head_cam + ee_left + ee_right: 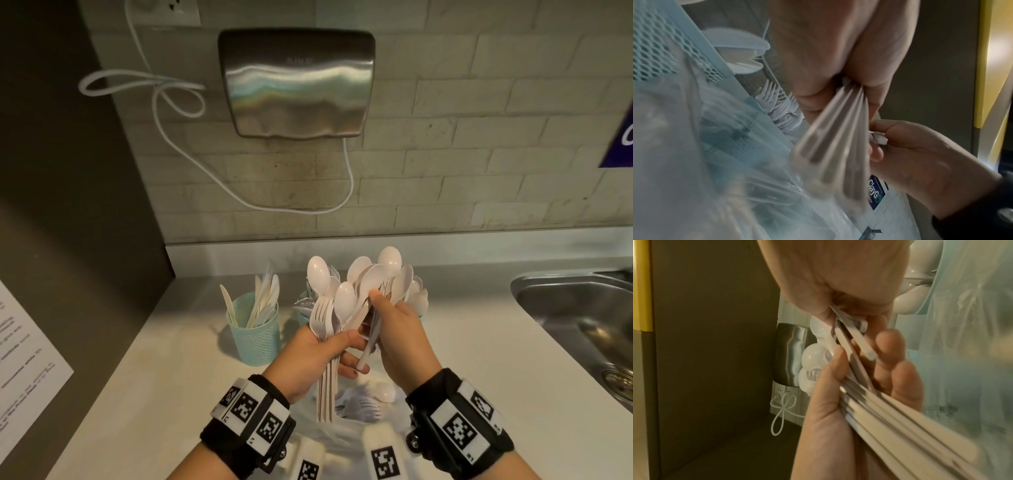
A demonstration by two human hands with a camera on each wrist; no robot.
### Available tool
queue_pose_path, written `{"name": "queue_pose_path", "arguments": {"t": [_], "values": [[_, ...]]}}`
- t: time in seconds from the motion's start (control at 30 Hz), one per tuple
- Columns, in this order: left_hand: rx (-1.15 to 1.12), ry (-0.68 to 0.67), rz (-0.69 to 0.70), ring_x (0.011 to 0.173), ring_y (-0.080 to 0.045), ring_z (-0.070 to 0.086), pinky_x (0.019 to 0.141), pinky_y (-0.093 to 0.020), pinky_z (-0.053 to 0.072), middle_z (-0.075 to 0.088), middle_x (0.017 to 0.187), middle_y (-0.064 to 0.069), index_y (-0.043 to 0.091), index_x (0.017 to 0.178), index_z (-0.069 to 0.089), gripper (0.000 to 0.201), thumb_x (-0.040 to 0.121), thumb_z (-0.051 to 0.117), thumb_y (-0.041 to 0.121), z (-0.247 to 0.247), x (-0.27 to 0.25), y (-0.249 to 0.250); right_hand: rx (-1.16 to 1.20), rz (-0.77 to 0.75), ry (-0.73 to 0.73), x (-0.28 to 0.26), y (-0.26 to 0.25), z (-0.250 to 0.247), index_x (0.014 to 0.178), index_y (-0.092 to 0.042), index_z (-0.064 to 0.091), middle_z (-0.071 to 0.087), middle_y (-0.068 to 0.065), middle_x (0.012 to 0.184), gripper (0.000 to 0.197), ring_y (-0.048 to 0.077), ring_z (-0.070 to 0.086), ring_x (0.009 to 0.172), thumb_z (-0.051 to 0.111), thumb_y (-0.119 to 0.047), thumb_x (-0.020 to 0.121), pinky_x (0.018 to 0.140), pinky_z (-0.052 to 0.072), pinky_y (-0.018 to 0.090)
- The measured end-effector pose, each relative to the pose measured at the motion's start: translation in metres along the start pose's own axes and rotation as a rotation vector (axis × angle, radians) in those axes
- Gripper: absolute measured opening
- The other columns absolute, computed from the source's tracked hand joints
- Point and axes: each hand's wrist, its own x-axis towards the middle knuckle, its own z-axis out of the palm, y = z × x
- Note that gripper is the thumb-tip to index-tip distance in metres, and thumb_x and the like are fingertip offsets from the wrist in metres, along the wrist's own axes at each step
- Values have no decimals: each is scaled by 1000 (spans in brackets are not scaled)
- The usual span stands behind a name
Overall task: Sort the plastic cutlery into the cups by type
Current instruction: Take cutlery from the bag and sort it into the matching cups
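Observation:
My left hand (337, 346) grips a bundle of white plastic forks and spoons (325, 315) by the handles, held upright above the counter. My right hand (376, 308) pinches a few spoons (383, 274) at the right side of that bundle; one handle (366, 353) pokes down below its fingers. In the right wrist view those handles (851, 339) run from my right hand (838, 288) into the left palm (830, 410). A teal mesh cup (255, 339) at left holds knives. A second teal cup (301, 317) with forks (781, 107) stands behind the bundle.
A clear plastic bag (359, 406) with more white cutlery lies on the counter under my hands. A steel sink (579, 308) is at the right. A hand dryer (296, 82) and its cord hang on the tiled wall. A printed sheet (27, 363) lies at the left.

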Motion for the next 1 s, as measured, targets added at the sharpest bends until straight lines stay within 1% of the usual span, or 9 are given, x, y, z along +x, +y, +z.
{"name": "queue_pose_path", "arguments": {"t": [0.07, 0.17, 0.27, 0.4, 0.53, 0.6, 0.67, 0.8, 1.0], "values": [[-9, 4, -7, 66, -22, 69, 62, -28, 56, 71, 89, -10, 17, 107, 60, 17, 93, 52, 13, 0, 0, 0, 28, 3, 14, 1, -3, 0, 96, -15, 63, 69, 20, 88, 25, 30, 67, 81, 42, -27, 99, 71, 53, 44], [11, -12, 4, 63, -22, 68, 59, -28, 55, 72, 86, -7, 18, 105, 60, 15, 93, 52, 12, 1, 0, 0, 74, 25, 32, 2, -5, -1, 99, -12, 60, 59, 19, 78, 27, 23, 58, 61, 40, -29, 99, 46, 43, 29], [73, -11, 28, 52, -17, 62, 49, -24, 51, 70, 83, -9, 10, 102, 61, 11, 93, 54, 10, 3, 1, -1, 137, 81, -15, 2, -7, 0, 112, -12, 56, 64, 13, 76, 35, 17, 59, 53, 36, -39, 100, 38, 39, 23], [135, 34, 33, 42, -12, 50, 45, -22, 43, 61, 63, -4, 6, 91, 59, 6, 92, 57, 11, 3, 3, -6, 135, 76, -133, 2, -7, 3, 119, -13, 55, 70, 23, 104, 42, 31, 69, 81, 37, -44, 98, 50, 49, 32], [113, 26, 8, 44, -14, 45, 45, -21, 40, 61, 79, -21, -1, 104, 57, 19, 93, 56, 14, 2, 4, -7, 177, 66, -140, 5, -8, 2, 112, -5, 55, 69, 28, 102, 37, 43, 64, 89, 39, -35, 99, 62, 51, 55], [104, 14, 1, 44, -14, 43, 43, -20, 39, 70, 84, -16, 3, 107, 58, 18, 93, 54, 14, 2, 4, -6, 261, 66, -106, 8, -15, 0, 102, -10, 54, 70, 20, 86, 25, 33, 67, 80, 38, -30, 100, 54, 51, 41], [109, -7, -3, 44, -14, 42, 41, -19, 38, 73, 86, -13, 10, 108, 59, 16, 94, 53, 14, 3, 4, -4, 355, 29, -40, 13, -22, -5, 95, -14, 53, 61, 7, 73, 19, 19, 63, 69, 38, -25, 101, 66, 51, 35], [91, 36, -14, 40, -11, 42, 41, -19, 37, 73, 81, -9, 4, 101, 57, 11, 94, 51, 12, -1, 5, -3, 460, -112, -6, 34, -39, -19, 103, -14, 51, 48, 1, 74, 19, 13, 47, 58, 37, -27, 101, 67, 44, 30], [58, 130, -23, 39, -10, 43, 40, -19, 35, 74, 84, -14, 0, 104, 56, 22, 93, 55, 18, -11, 8, -5, 143, -188, -69, 71, -46, -42, 89, -15, 45, 41, -2, 66, 18, 11, 40, 57, 42, -28, 99, 61, 37, 26]]}}
